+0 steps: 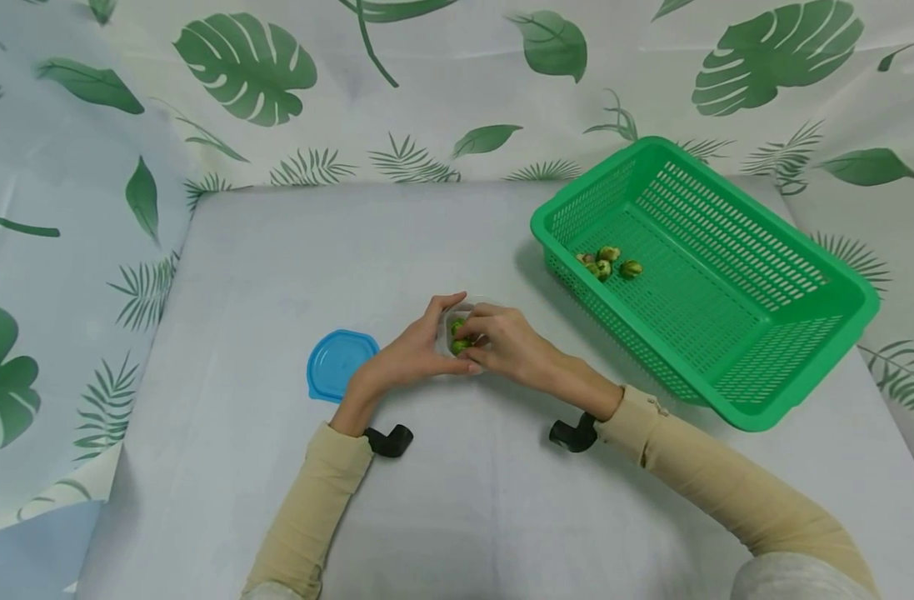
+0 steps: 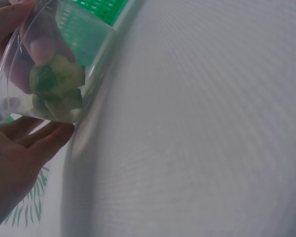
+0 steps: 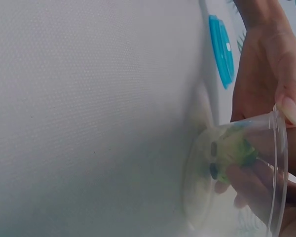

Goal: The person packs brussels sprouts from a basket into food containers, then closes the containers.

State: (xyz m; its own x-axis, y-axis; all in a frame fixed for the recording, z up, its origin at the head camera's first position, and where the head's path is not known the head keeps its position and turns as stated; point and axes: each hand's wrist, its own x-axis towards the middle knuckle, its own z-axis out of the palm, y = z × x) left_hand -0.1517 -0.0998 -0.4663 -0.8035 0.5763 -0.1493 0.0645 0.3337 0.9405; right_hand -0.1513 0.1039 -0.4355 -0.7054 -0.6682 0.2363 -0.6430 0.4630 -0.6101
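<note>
My left hand [image 1: 406,354] holds a clear plastic container [image 3: 200,190], its thumb at the rim in the right wrist view and its fingers around the side. The container is on the table, with a few green Brussels sprouts [image 2: 56,79] at its bottom. Reaching in from the right, my right hand [image 1: 515,343] has its fingers inside the container, pinching a sprout [image 3: 239,150]. Part of that grip is hidden by the fingers and the cloudy plastic.
A blue lid [image 1: 342,364] lies on the table left of my left hand. At the right stands a large green basket [image 1: 839,312], with several more sprouts [image 1: 603,267] in its near left corner. Leaf-patterned cloth [image 1: 442,83] hangs around the table.
</note>
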